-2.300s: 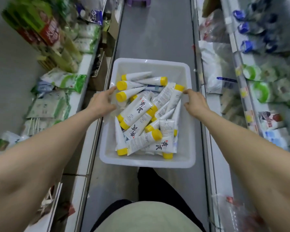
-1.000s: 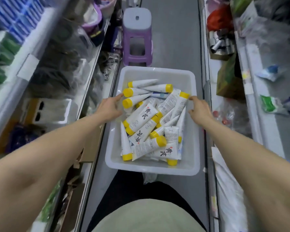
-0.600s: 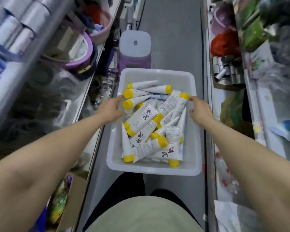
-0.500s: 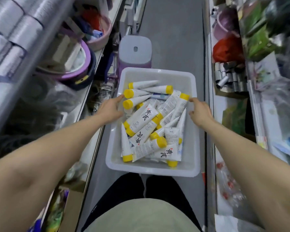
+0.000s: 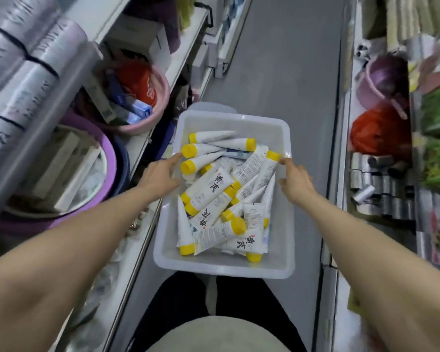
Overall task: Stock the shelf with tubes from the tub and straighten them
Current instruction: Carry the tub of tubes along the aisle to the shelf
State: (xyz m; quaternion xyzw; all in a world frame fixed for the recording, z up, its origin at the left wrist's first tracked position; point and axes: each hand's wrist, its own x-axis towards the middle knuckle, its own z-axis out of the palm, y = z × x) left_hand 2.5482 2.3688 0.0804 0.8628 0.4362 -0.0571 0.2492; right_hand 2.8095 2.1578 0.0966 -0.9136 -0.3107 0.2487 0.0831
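Grey aisle floor runs between crowded shelves, and the tub of yellow-capped tubes hangs over it. Left hand and right hand grip opposite rims. Carrying it level should stop tubes sliding.

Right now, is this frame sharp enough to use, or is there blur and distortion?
Head view: the white plastic tub and its yellow-capped white tubes are sharp; shelf goods at both edges smear with motion blur; wide-angle distortion bows the aisle; lighting is even, no harsh glare.
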